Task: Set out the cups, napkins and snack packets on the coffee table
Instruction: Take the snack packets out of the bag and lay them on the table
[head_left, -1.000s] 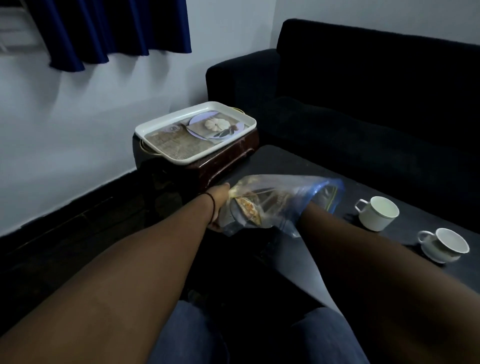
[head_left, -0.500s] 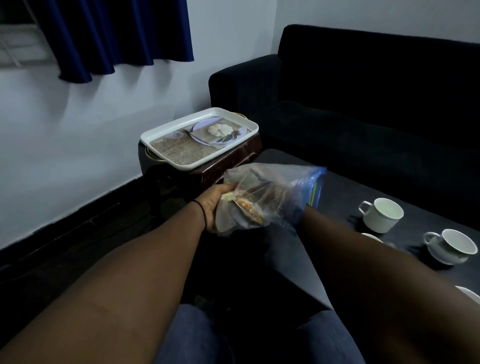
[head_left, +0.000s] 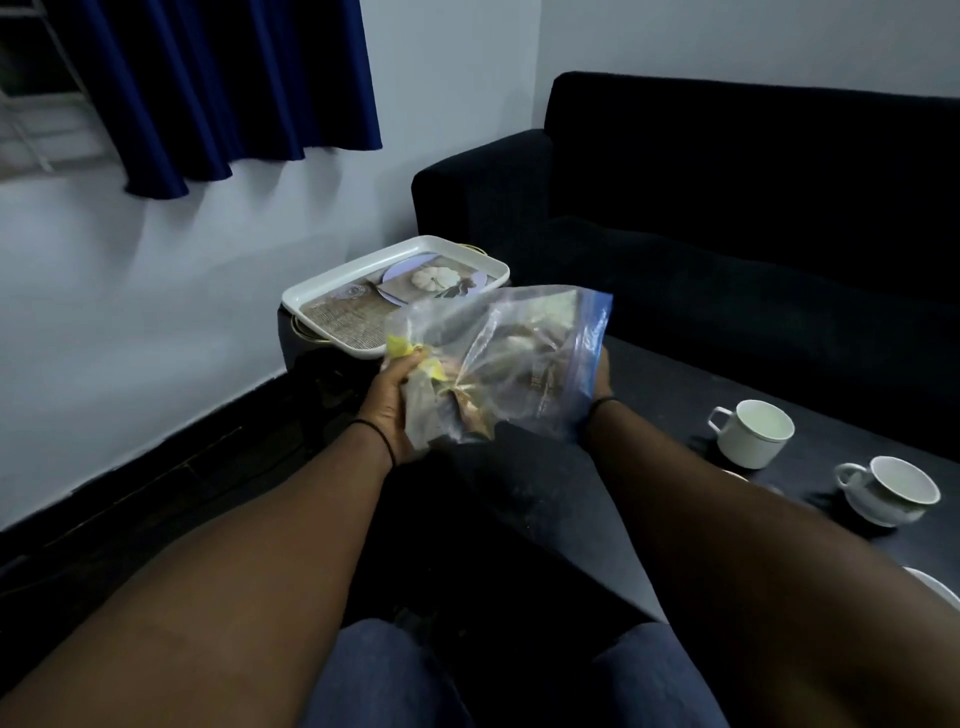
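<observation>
A clear zip bag (head_left: 509, 358) with a blue seal strip holds snack packets, one yellow. I hold it in the air above the near left end of the dark coffee table (head_left: 665, 395). My left hand (head_left: 395, 410) grips the bag's bottom end. My right hand (head_left: 597, 384) grips its blue top edge and is mostly hidden behind the bag. Two white cups stand on the table at the right: a plain one (head_left: 753, 431) and one on a saucer (head_left: 893, 491). A white rim (head_left: 935, 590) shows at the right edge.
A white tray (head_left: 311, 296) with a printed picture rests on a small dark side table left of the coffee table. A dark sofa (head_left: 727, 218) runs along the far side. A blue curtain (head_left: 218, 88) hangs on the white wall. My knees are at the bottom.
Both hands have lifted the bag higher and tilted it, its blue seal edge now up at the right. My view has shifted slightly to the left.
</observation>
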